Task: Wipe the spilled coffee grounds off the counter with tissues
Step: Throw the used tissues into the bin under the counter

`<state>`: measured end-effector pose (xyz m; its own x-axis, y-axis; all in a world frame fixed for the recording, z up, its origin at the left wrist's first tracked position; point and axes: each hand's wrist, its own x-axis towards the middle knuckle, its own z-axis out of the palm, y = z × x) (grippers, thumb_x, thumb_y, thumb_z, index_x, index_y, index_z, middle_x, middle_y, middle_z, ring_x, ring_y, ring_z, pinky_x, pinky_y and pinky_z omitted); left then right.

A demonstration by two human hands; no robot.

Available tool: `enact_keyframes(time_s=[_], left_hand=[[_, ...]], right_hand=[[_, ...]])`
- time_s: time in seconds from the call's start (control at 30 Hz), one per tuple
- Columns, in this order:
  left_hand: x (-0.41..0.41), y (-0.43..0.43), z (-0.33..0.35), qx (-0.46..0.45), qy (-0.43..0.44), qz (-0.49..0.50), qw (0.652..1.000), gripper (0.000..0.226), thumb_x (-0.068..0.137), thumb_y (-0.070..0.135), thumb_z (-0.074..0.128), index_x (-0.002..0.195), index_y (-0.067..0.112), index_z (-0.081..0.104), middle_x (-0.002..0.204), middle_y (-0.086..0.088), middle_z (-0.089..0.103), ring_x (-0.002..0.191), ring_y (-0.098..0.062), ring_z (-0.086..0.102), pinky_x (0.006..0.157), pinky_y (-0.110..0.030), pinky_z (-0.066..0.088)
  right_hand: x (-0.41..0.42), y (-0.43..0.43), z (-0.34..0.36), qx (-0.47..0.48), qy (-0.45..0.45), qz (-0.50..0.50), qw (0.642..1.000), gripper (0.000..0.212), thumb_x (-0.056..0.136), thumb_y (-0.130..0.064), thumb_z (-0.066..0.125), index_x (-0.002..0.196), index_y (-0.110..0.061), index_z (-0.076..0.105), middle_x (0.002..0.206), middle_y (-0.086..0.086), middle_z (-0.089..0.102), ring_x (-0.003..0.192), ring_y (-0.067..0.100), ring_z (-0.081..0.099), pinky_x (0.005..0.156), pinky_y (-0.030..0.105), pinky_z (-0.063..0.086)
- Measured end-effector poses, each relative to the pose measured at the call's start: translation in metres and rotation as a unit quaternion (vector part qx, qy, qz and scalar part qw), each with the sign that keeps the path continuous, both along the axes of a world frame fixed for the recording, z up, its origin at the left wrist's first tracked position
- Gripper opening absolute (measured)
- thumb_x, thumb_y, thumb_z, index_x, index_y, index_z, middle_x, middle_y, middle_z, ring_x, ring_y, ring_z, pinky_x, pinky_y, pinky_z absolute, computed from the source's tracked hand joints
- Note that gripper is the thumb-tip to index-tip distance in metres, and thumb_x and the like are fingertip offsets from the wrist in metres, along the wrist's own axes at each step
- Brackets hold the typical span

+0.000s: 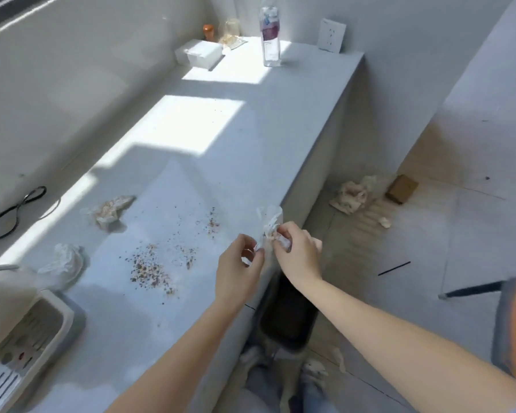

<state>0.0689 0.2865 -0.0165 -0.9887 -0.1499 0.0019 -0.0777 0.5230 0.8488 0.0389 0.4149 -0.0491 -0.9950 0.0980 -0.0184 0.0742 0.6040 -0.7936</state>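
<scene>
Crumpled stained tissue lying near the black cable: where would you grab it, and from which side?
I'd pinch the stained tissue at its raised, bunched middle, coming down from above. It lies loose on the flat counter, so its thin edges offer little to catch; the hump does.

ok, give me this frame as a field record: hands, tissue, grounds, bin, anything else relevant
left hand: pinches held tissue
right hand: grips same tissue, at counter front edge
grounds: scattered patches on counter, not yet wiped
loose tissue: crumpled, stained, lying on counter beyond grounds
bin: dark, on floor against counter, below the hands
tissue box: far end of counter
</scene>
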Motion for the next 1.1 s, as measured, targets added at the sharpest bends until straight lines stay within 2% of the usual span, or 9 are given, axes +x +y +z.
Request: enact_keyframes(time_s=[0.1,0.27,0.4,0.5,0.67,0.83,0.93,1.03,1.1], left_hand=[[0.010,0.036,-0.029,0.035,-0.078,-0.018,0.996,0.011,0.081,0.018,0.057,0.072,0.020,0.053,0.065,0.009,0.058,0.058,0.000,0.050,0.055,-0.012,0.039],[0.037,0.063,-0.092,0.055,-0.215,-0.002,0.975,0.012,0.086,0.015,0.054,0.074,0.015,0.052,0.073,-0.001,0.061,0.066,-0.013,0.053,0.061,-0.023,0.041],[0.058,0.065,-0.150,0.057,-0.322,0.023,0.945,0.009,0.087,0.017,0.052,0.079,0.013,0.051,0.075,-0.019,0.067,0.075,-0.025,0.061,0.071,-0.034,0.047],[0.060,0.061,-0.191,0.041,-0.378,0.079,0.922,0.009,0.087,0.017,0.054,0.081,0.011,0.053,0.072,-0.009,0.066,0.073,-0.021,0.060,0.066,-0.030,0.046],[0.049,0.062,-0.249,0.030,-0.425,0.121,0.896,0.007,0.088,0.012,0.054,0.090,0.006,0.054,0.070,-0.001,0.062,0.066,-0.015,0.064,0.072,-0.035,0.053],[0.040,0.060,-0.289,0.022,-0.443,0.143,0.885,0.005,0.088,0.010,0.056,0.089,0.006,0.053,0.070,0.000,0.060,0.060,-0.011,0.062,0.065,-0.027,0.052],[0.032,0.056,-0.304,0.031,-0.441,0.148,0.885,0.004,0.088,0.010,0.056,0.089,0.007,0.053,0.071,0.000,0.060,0.061,-0.012,0.063,0.067,-0.030,0.053],[0.022,0.053,-0.311,0.034,-0.465,0.122,0.876,0.010,0.090,0.017,0.052,0.097,0.010,0.053,0.079,0.004,0.060,0.078,-0.021,0.067,0.077,-0.038,0.054],[0.017,0.051,-0.311,0.055,-0.506,0.087,0.856,0.026,0.092,0.025,0.049,0.115,0.011,0.048,0.104,-0.004,0.061,0.103,-0.027,0.061,0.093,-0.041,0.048]], right_hand=[[0.024,0.041,-0.020,0.000,-0.035,-0.040,0.999,0.006,0.083,-0.030,0.061,0.088,-0.031,0.057,0.078,-0.018,0.058,0.083,0.011,0.053,0.079,0.025,0.024],[0.071,0.097,-0.071,0.001,-0.144,-0.056,0.988,0.003,0.084,-0.027,0.060,0.087,-0.027,0.060,0.073,-0.013,0.060,0.073,0.013,0.055,0.072,0.032,0.040],[0.106,0.114,-0.128,0.018,-0.264,-0.032,0.964,0.011,0.085,-0.035,0.058,0.093,-0.030,0.063,0.087,-0.009,0.066,0.078,0.018,0.057,0.059,0.027,0.039],[0.115,0.110,-0.171,-0.005,-0.330,-0.044,0.943,0.009,0.085,-0.029,0.058,0.091,-0.027,0.065,0.086,-0.007,0.063,0.080,0.021,0.058,0.055,0.026,0.034],[0.107,0.092,-0.230,-0.008,-0.368,-0.058,0.928,0.016,0.086,-0.026,0.060,0.097,-0.016,0.065,0.094,0.002,0.067,0.087,0.027,0.062,0.057,0.028,0.036],[0.088,0.078,-0.266,0.033,-0.396,-0.041,0.917,0.020,0.088,-0.027,0.056,0.104,-0.022,0.066,0.099,0.000,0.067,0.092,0.025,0.062,0.049,0.022,0.027],[0.079,0.070,-0.283,0.026,-0.410,-0.033,0.911,0.019,0.088,-0.023,0.053,0.102,-0.021,0.066,0.099,0.002,0.067,0.090,0.025,0.061,0.052,0.024,0.033],[0.071,0.063,-0.293,0.047,-0.420,0.000,0.906,0.029,0.090,-0.026,0.050,0.115,-0.019,0.061,0.115,0.005,0.057,0.101,0.030,0.058,0.067,0.032,0.043],[0.066,0.058,-0.297,0.071,-0.427,0.045,0.901,0.035,0.090,-0.028,0.048,0.123,-0.016,0.053,0.126,0.007,0.049,0.106,0.032,0.056,0.075,0.036,0.047]])
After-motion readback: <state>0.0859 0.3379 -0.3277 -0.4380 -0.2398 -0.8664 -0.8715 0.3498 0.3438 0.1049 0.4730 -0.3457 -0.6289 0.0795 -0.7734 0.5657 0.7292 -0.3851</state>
